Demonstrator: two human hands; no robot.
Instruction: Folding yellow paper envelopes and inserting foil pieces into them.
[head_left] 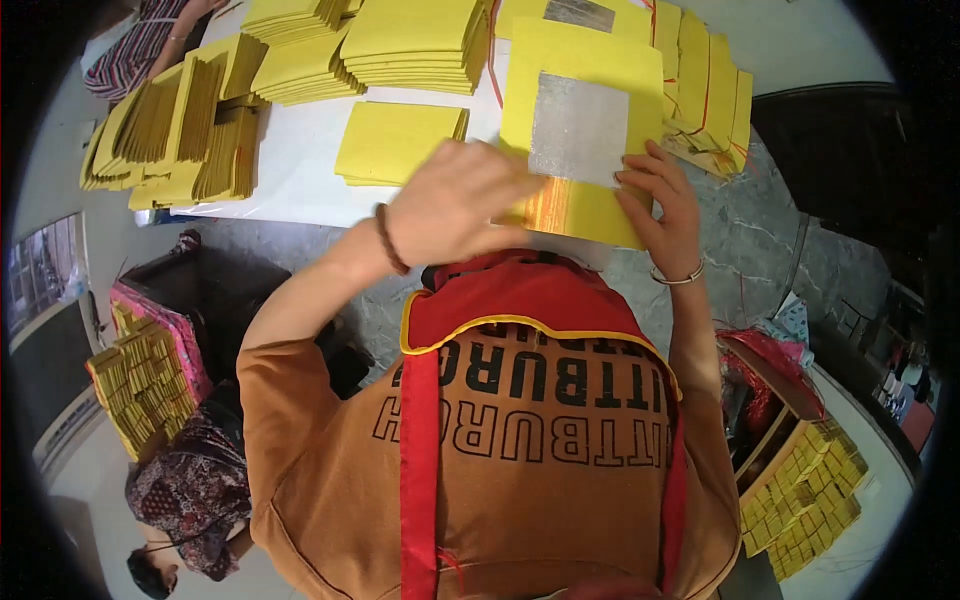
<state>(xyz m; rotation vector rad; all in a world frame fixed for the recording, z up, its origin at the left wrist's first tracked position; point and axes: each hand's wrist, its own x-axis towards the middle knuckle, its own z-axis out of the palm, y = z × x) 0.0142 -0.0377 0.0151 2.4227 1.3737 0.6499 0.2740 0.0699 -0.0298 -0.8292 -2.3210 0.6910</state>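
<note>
A yellow paper sheet (pixel 585 50) with a silver square patch (pixel 578 125) lies at the near edge of the table. Below the patch runs a shiny orange-gold strip (pixel 548 208). My right hand (pixel 662 205) holds the sheet by its right edge, fingers on top and thumb lower down. At the sheet's lower left is my left hand (pixel 455 200), blurred by motion. Its fingertips reach the strip, and I cannot tell whether they grip the paper. Just beyond it sits a small pile of folded yellow paper (pixel 395 140).
Stacks of folded yellow paper (pixel 412 40) cover the far table, more (pixel 180 130) at left. Red-tied bundles (pixel 705 85) stand at right. A person (pixel 190 480) is at lower left, another's arm (pixel 172 45) at upper left. Boxes of yellow bundles (pixel 805 495) flank me.
</note>
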